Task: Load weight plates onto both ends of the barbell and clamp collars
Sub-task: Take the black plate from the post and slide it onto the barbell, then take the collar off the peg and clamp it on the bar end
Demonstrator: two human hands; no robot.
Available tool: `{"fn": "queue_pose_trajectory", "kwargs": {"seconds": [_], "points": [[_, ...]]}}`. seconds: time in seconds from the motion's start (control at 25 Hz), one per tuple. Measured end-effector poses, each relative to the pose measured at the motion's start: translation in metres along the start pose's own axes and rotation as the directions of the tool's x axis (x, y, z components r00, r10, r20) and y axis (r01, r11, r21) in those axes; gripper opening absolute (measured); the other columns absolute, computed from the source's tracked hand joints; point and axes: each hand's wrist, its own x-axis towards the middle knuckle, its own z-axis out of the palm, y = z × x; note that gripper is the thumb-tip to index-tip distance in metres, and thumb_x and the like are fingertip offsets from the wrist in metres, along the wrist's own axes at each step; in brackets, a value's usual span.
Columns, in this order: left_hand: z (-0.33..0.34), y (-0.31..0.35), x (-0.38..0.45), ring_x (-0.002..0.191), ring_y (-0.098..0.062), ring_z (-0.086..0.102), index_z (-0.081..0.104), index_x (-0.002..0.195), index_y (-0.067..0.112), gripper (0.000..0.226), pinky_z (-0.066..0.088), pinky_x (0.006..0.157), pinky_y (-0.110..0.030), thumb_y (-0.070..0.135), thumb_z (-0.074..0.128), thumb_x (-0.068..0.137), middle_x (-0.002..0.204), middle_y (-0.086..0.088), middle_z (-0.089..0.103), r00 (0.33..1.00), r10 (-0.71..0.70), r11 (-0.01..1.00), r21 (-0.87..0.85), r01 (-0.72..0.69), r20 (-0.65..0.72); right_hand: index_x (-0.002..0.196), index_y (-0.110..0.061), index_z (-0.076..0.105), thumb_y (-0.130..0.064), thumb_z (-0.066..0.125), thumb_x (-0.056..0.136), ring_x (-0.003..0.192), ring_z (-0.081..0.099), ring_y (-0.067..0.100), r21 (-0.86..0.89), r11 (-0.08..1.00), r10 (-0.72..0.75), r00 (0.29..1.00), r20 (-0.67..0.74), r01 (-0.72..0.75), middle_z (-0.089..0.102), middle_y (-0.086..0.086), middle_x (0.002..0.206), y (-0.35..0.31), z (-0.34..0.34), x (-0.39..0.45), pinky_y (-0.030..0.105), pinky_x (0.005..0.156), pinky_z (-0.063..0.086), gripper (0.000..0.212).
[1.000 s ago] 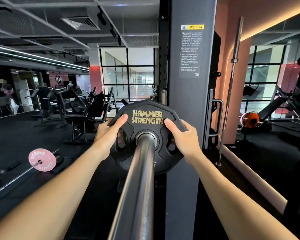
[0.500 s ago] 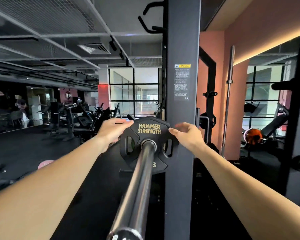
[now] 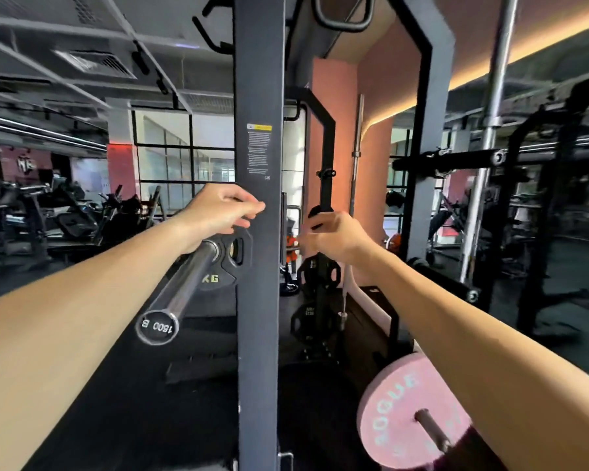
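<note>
The steel barbell sleeve (image 3: 181, 283) points toward me, its end cap at lower left. A black Hammer Strength weight plate (image 3: 230, 266) sits far down the sleeve, against the rack side, half hidden by the dark upright (image 3: 259, 300). My left hand (image 3: 218, 210) hovers at the plate's top rim with fingers loosely curled, and no grip on the plate shows. My right hand (image 3: 334, 237) is on the other side of the upright, away from the plate, fingers half curled around nothing. No collar is in view.
A pink Rogue plate (image 3: 405, 419) sits on a peg at lower right, under my right forearm. Black plates (image 3: 317, 273) hang on storage pegs behind the upright. A spare bar (image 3: 356, 158) stands by the pink wall. Another rack (image 3: 456, 158) stands to the right.
The plate slid further down the sleeve toward the rack. Both hands came off its rim, the right one swinging right past the upright. My view pulled back and turned right.
</note>
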Motion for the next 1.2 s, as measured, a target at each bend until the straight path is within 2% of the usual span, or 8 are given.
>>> {"fn": "queue_pose_trajectory", "kwargs": {"seconds": [0.16,0.24,0.4,0.52,0.72,0.92,1.04,1.2], "points": [[0.064,0.022,0.002,0.083,-0.010,0.076,0.075,0.091,0.029,0.016,0.056,0.084,-0.035,0.041,0.078,0.081,0.086,0.007,0.079,0.998,0.012,0.999,-0.031,-0.010,0.068,0.108,-0.027,0.077,-0.041,0.079,0.082,0.084,0.070,0.008,-0.018,0.998,0.063,0.997,-0.048,-0.064,0.076,-0.005,0.094,0.028,-0.060,-0.027,0.020,0.071,0.053,0.030],[0.100,0.029,0.006,0.083,-0.010,0.076,0.076,0.092,0.027,0.017,0.058,0.078,-0.031,0.040,0.079,0.081,0.085,0.007,0.079,0.993,0.013,0.999,-0.032,-0.009,0.121,0.109,-0.027,0.077,-0.041,0.079,0.081,0.086,0.069,0.008,-0.031,0.997,0.075,0.995,-0.060,-0.077,0.074,-0.009,0.090,0.052,-0.087,-0.035,0.017,0.068,0.048,0.030],[0.174,0.042,0.029,0.077,-0.006,0.076,0.076,0.091,0.026,0.012,0.054,0.061,-0.020,0.035,0.077,0.084,0.089,0.003,0.079,0.983,0.030,0.999,-0.040,-0.023,0.184,0.108,-0.025,0.077,-0.033,0.078,0.084,0.093,0.072,0.014,-0.056,0.990,0.121,0.989,-0.085,-0.126,0.076,-0.004,0.105,0.109,-0.144,-0.037,0.023,0.080,0.055,0.026],[0.231,0.054,0.057,0.082,-0.010,0.076,0.076,0.090,0.029,0.010,0.056,0.072,-0.028,0.038,0.077,0.084,0.088,0.006,0.079,0.983,0.031,0.998,-0.060,-0.021,0.181,0.112,-0.026,0.077,-0.034,0.077,0.084,0.094,0.071,0.015,-0.126,0.982,0.131,0.987,-0.091,-0.142,0.076,-0.002,0.108,0.154,-0.195,-0.029,0.025,0.083,0.053,0.029],[0.332,0.075,0.110,0.086,-0.012,0.076,0.076,0.092,0.030,0.008,0.059,0.074,-0.028,0.035,0.076,0.085,0.089,0.007,0.079,0.988,0.044,0.990,-0.137,-0.023,0.149,0.115,-0.026,0.074,-0.031,0.078,0.084,0.096,0.072,0.019,-0.133,0.973,0.177,0.979,-0.105,-0.191,0.076,0.000,0.108,0.234,-0.283,0.007,0.035,0.090,0.058,0.032],[0.381,0.092,0.158,0.087,-0.013,0.075,0.073,0.098,0.030,0.013,0.058,0.083,-0.034,0.033,0.076,0.086,0.099,0.005,0.076,0.991,0.037,0.988,-0.154,-0.017,0.129,0.115,-0.027,0.069,-0.023,0.073,0.088,0.085,0.073,0.021,-0.031,0.982,0.179,0.974,-0.136,-0.185,0.077,0.005,0.104,0.280,-0.320,0.058,0.032,0.078,0.057,0.028],[0.392,0.097,0.195,0.089,-0.015,0.074,0.067,0.104,0.035,0.016,0.058,0.079,-0.032,0.030,0.073,0.089,0.103,0.005,0.074,0.993,0.078,0.982,-0.180,-0.061,0.090,0.114,-0.030,0.066,-0.022,0.058,0.099,0.079,0.070,0.022,0.194,0.965,0.211,0.964,-0.164,-0.178,0.074,0.010,0.110,0.293,-0.322,0.098,0.037,0.081,0.058,0.019],[0.403,0.093,0.250,0.096,-0.016,0.071,0.060,0.121,0.041,0.031,0.059,0.080,-0.035,0.027,0.065,0.094,0.111,0.008,0.070,0.984,0.173,0.965,-0.210,-0.159,0.050,0.119,-0.029,0.065,-0.027,0.045,0.106,0.089,0.069,0.028,0.464,0.872,0.295,0.925,-0.238,-0.159,0.070,0.013,0.116,0.306,-0.327,0.153,0.052,0.093,0.058,0.024]]}}
